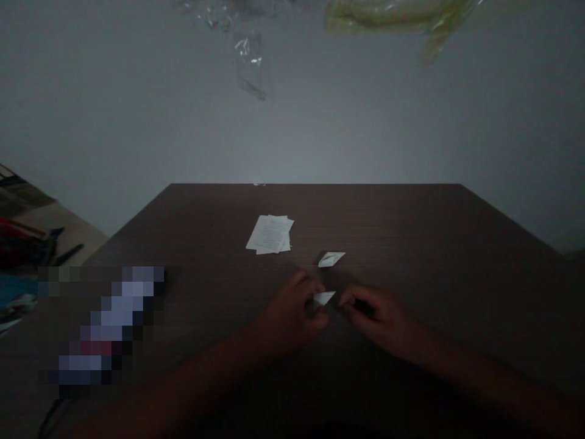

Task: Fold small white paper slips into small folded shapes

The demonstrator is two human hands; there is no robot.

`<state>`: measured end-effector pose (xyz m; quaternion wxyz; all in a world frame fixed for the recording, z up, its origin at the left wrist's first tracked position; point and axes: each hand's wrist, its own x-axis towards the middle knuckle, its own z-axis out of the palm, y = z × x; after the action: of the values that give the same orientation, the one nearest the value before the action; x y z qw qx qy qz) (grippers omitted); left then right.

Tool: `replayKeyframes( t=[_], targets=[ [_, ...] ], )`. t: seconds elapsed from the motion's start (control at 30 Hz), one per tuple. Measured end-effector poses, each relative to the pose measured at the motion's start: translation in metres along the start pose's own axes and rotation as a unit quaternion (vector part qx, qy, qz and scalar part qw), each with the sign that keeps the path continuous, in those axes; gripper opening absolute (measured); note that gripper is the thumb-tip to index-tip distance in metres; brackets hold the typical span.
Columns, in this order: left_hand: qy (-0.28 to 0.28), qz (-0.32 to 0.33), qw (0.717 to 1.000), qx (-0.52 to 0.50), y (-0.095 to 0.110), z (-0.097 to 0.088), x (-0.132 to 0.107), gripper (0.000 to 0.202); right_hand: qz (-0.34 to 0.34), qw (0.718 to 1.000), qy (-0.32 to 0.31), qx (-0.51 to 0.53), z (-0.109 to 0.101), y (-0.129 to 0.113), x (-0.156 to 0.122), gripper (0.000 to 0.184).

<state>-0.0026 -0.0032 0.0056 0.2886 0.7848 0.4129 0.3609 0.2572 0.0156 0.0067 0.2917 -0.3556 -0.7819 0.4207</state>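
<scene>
On a dark wooden table, my left hand pinches a small folded white paper piece low over the tabletop. My right hand sits just right of that paper with its fingers curled toward it; whether they touch it is hard to tell in the dim light. A second small folded white paper lies on the table just beyond my hands. Farther back rests a small stack of white printed sheets.
A blurred, pixelated object lies on the table's left part. Dark clutter sits on the floor at the far left. A pale wall rises behind the table, with clear and greenish plastic wrapping hanging at the top.
</scene>
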Motion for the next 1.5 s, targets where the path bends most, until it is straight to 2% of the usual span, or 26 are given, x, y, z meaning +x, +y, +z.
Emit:
replayKeyframes(
  t=[0.27, 0.43, 0.63, 0.97, 1.17, 1.5],
  targets=[
    [0.013, 0.01, 0.998, -0.064, 0.001, 0.011, 0.003, 0.022, 0.051, 0.993, -0.012, 0.106, 0.004, 0.004, 0.0, 0.015],
    [-0.007, 0.029, 0.997, -0.069, 0.0, 0.013, 0.0, 0.023, 0.07, 0.99, 0.007, 0.121, 0.007, 0.007, 0.003, 0.022],
    [-0.007, 0.036, 0.994, -0.1, -0.008, 0.013, -0.001, 0.028, 0.059, 0.991, 0.017, 0.123, 0.011, 0.008, 0.005, 0.03],
    [-0.031, -0.032, 0.989, -0.142, -0.004, 0.008, 0.002, 0.024, 0.053, 0.992, 0.031, 0.107, 0.011, 0.005, 0.007, 0.024],
    [-0.031, -0.055, 0.984, -0.167, -0.007, 0.007, 0.003, 0.025, 0.047, 0.991, 0.037, 0.119, 0.011, 0.009, 0.008, 0.027],
    [-0.032, -0.05, 0.982, -0.178, -0.007, 0.005, 0.002, 0.028, 0.056, 0.99, 0.038, 0.121, 0.013, 0.008, 0.008, 0.027]
  ],
)
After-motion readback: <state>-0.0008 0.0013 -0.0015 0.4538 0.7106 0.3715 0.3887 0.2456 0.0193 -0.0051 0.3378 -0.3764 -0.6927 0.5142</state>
